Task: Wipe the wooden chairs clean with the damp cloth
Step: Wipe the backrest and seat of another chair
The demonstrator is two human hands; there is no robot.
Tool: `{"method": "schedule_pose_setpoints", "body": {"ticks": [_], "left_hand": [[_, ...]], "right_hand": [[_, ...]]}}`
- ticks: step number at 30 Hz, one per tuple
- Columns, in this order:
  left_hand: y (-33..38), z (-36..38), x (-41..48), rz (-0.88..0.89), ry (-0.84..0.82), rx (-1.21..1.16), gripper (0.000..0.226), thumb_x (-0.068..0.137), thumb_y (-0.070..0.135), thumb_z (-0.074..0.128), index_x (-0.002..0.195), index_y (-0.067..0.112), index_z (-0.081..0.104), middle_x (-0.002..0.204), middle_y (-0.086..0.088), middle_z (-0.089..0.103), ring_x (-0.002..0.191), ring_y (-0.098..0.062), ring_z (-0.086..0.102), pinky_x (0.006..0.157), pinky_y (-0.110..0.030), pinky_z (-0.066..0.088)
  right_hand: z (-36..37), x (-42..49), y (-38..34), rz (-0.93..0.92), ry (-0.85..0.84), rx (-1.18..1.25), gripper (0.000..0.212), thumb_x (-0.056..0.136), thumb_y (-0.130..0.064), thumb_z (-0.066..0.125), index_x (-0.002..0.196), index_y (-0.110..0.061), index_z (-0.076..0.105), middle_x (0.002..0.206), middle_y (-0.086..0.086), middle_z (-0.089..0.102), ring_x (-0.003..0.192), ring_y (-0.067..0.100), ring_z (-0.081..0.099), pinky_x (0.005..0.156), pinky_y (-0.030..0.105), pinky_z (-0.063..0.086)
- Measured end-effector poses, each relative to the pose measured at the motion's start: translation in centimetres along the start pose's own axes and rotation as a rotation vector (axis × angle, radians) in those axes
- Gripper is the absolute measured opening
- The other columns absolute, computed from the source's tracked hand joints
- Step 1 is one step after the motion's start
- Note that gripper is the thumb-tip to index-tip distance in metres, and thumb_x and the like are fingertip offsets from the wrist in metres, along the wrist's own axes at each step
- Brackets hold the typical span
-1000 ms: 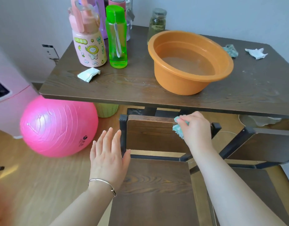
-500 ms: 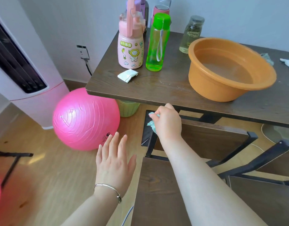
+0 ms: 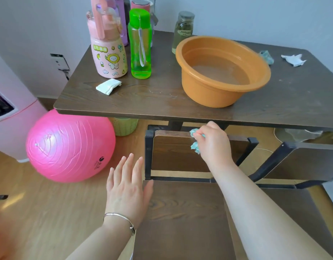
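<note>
The right hand point(image 3: 212, 145) is clenched round a bunched teal cloth point(image 3: 195, 147) and presses it against the top of the wooden backrest point(image 3: 173, 152), just under the edge of the table point(image 3: 162, 102). Most of the cloth is buried in the fist, and only two small tufts poke out on the finger side.

The left hand point(image 3: 128, 188) is flat and slack with its fingers spread, grasping nothing. Its thumb lies over the near-left corner of the chair seat point(image 3: 184, 218), though I cannot tell whether it touches the wood. The seat's front runs out of the bottom of the view, and the right forearm covers its right side. A second chair point(image 3: 302, 166) to the right is cut off at the edge.

On the table, an orange basin point(image 3: 218, 91) holds murky water, and its rim half hides another teal rag point(image 3: 267, 56). The pink bottle point(image 3: 107, 53) and green bottle point(image 3: 140, 45) mask further bottles behind them. A pink ball point(image 3: 68, 145) sits on the floor to the left.
</note>
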State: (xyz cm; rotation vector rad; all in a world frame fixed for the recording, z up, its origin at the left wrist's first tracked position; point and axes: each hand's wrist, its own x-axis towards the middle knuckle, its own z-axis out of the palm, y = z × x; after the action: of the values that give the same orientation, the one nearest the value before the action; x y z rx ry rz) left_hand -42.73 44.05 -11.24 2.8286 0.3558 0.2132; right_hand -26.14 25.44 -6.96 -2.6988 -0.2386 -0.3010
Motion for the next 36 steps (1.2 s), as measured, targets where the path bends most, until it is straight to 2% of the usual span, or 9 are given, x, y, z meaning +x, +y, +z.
{"method": "schedule_pose_setpoints", "body": {"ticks": [4,7,14,19,24,26,30,33,36], "left_hand": [[3.5,1.0,1.1,0.029,-0.008,-0.021,0.061,0.088,0.05,0.033,0.14,0.018,0.041,0.148,-0.008,0.04,0.14,-0.029,0.029,0.112,-0.052,0.027],[6.0,2.0,1.9,0.06,-0.005,-0.038,0.061,0.087,0.048,0.037,0.139,0.017,0.042,0.147,-0.008,0.041,0.139,-0.029,0.03,0.111,-0.052,0.027],[10.8,3.3,3.3,0.116,-0.022,-0.038,0.06,0.09,0.044,0.051,0.142,0.019,0.035,0.149,-0.01,0.038,0.141,-0.03,0.029,0.112,-0.054,0.027],[11.3,3.1,5.1,0.115,0.015,-0.019,0.06,0.091,0.043,0.051,0.144,0.019,0.034,0.151,-0.01,0.034,0.142,-0.031,0.025,0.114,-0.055,0.024],[9.4,2.9,6.8,0.068,0.063,-0.013,0.058,0.094,0.042,0.047,0.145,0.021,0.03,0.154,-0.009,0.029,0.144,-0.028,0.018,0.116,-0.053,0.017],[8.4,3.1,7.1,0.059,0.091,-0.021,0.057,0.093,0.04,0.048,0.144,0.02,0.032,0.153,-0.01,0.03,0.144,-0.028,0.019,0.116,-0.053,0.017],[6.8,3.7,6.0,0.091,0.18,-0.081,0.053,0.092,0.033,0.053,0.14,0.017,0.038,0.15,-0.01,0.035,0.143,-0.03,0.023,0.113,-0.056,0.022],[6.1,5.0,3.7,0.18,0.239,-0.133,0.049,0.091,0.028,0.054,0.136,0.013,0.046,0.148,-0.011,0.038,0.142,-0.03,0.026,0.111,-0.055,0.025],[5.3,7.5,1.2,0.219,0.201,-0.149,0.046,0.09,0.026,0.055,0.133,0.011,0.051,0.145,-0.011,0.042,0.141,-0.03,0.03,0.111,-0.053,0.026]], "right_hand": [[-3.9,0.4,8.0,0.139,0.062,-0.045,0.019,0.094,-0.026,0.062,0.101,-0.011,0.071,0.101,0.0,0.058,0.087,0.016,0.063,0.071,0.029,0.059],[-5.9,0.9,12.2,0.227,0.07,-0.018,0.019,0.093,-0.023,0.064,0.1,-0.008,0.071,0.103,0.005,0.06,0.088,0.017,0.061,0.068,0.024,0.05],[-5.5,0.7,14.8,0.167,0.078,0.1,0.019,0.093,-0.026,0.064,0.102,-0.01,0.07,0.104,0.003,0.059,0.093,0.015,0.061,0.071,0.027,0.056],[-4.6,0.1,16.9,0.293,0.178,0.17,0.026,0.095,-0.036,0.059,0.108,-0.014,0.066,0.105,0.002,0.062,0.099,0.012,0.061,0.069,0.026,0.056],[-0.2,-4.4,20.2,0.653,-0.067,0.345,0.018,0.093,-0.036,0.062,0.102,-0.021,0.066,0.093,-0.004,0.065,0.098,0.019,0.066,0.076,0.04,0.06],[2.4,-7.1,19.7,0.659,-0.185,0.463,0.016,0.093,-0.03,0.064,0.108,-0.024,0.062,0.097,-0.008,0.064,0.097,0.017,0.066,0.077,0.039,0.061],[7.0,-10.4,17.4,0.66,-0.391,0.703,0.043,0.091,-0.015,0.067,0.128,-0.029,0.051,0.108,-0.008,0.063,0.097,0.012,0.066,0.079,0.03,0.06],[10.9,-11.8,16.5,0.718,-0.467,0.847,0.058,0.087,-0.014,0.072,0.136,-0.035,0.047,0.112,-0.006,0.061,0.103,0.014,0.066,0.087,0.033,0.057],[14.1,-12.8,16.0,0.673,-0.528,0.692,0.041,0.088,-0.024,0.072,0.125,-0.036,0.06,0.121,-0.009,0.056,0.111,0.012,0.059,0.094,0.034,0.054]]}}
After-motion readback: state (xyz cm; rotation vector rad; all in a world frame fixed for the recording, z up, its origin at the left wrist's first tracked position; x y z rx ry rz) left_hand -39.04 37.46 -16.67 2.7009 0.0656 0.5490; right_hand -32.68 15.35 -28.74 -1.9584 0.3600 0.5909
